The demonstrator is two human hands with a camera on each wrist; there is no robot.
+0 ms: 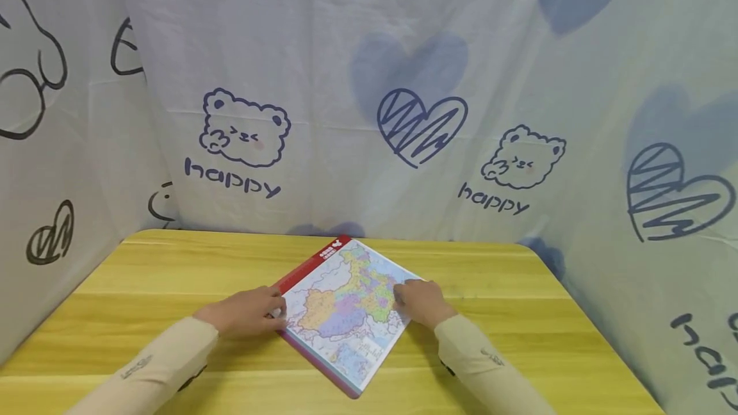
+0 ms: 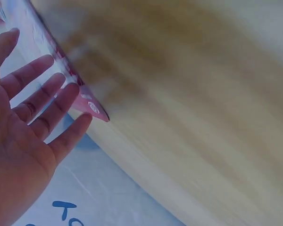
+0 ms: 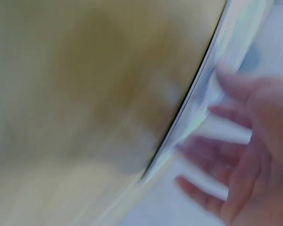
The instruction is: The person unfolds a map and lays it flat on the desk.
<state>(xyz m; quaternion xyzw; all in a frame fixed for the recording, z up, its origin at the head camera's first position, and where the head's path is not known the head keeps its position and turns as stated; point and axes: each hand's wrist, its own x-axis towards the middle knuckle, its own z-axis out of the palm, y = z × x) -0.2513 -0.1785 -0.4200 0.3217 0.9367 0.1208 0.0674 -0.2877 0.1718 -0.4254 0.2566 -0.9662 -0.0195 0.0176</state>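
A flat rectangular map board (image 1: 348,303) with a colourful printed map and a red header strip (image 1: 311,268) lies turned diagonally on the table. My left hand (image 1: 248,314) is at its left corner, fingertips right at the edge. In the left wrist view that hand (image 2: 30,120) has its fingers spread and extended, overlapping the board's pink-red corner (image 2: 95,107). At the right side, my right hand (image 1: 425,301) has its fingertips over the map's edge. The right wrist view shows this hand (image 3: 254,146) blurred, fingers apart and loosely bent beside the board's thin edge (image 3: 191,101).
The yellow wood-grain table (image 1: 150,290) extends around the board on both sides. Pale cloth (image 1: 328,63) printed with hearts, bears and "happy" hangs behind the table's far edge and along both sides.
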